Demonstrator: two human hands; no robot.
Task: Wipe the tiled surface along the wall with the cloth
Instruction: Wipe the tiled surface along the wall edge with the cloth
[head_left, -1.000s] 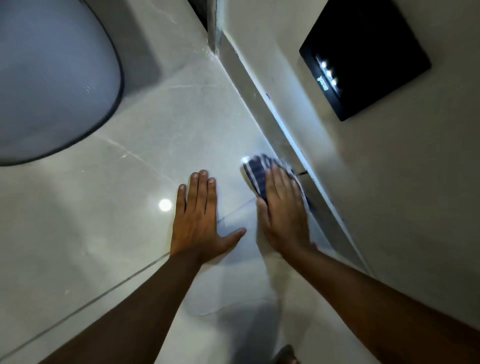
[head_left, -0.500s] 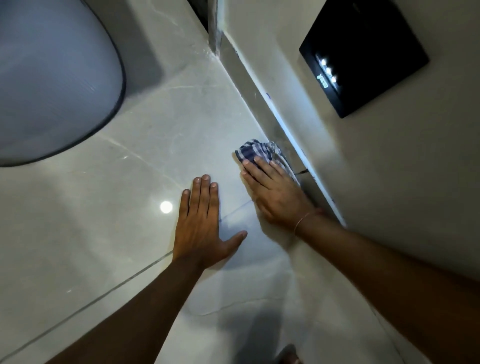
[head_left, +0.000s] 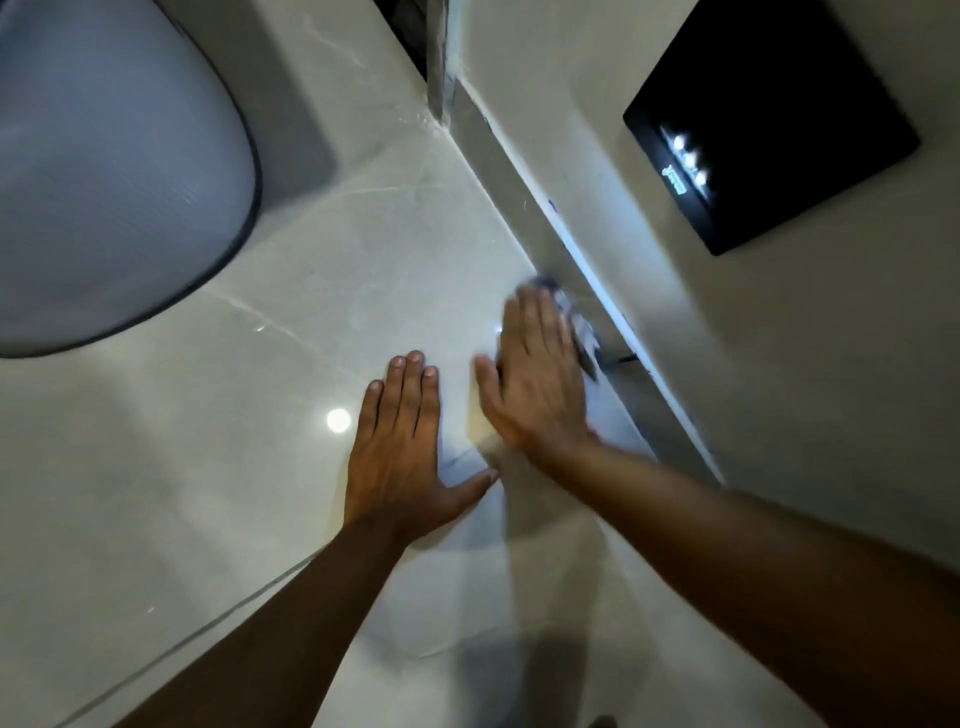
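Left hand (head_left: 402, 449) flat on the pale glossy tiled surface (head_left: 218, 467) at centre frame, palm down, fingers straight and together, thumb spread toward the right, holding nothing. Right hand (head_left: 540, 382) just beside it to the right, blurred, also palm down with fingers extended, pressing the cloth (head_left: 574, 317) against the tiles. Cloth mostly hidden beneath that palm; only a blue-and-white checked edge visible past the fingertips and along the hand's right side, right of centre, close against the grey skirting strip (head_left: 524, 197) at the foot of the wall (head_left: 779, 364). Both forearms entering from the bottom edge. Grout line (head_left: 171, 649) diagonal across the lower left. Round light reflection (head_left: 338, 420) just left of the left hand. Large rounded pale object with a dark rim (head_left: 104, 166) at upper left. Black panel with small lit dots (head_left: 769, 130) on the wall at upper right.
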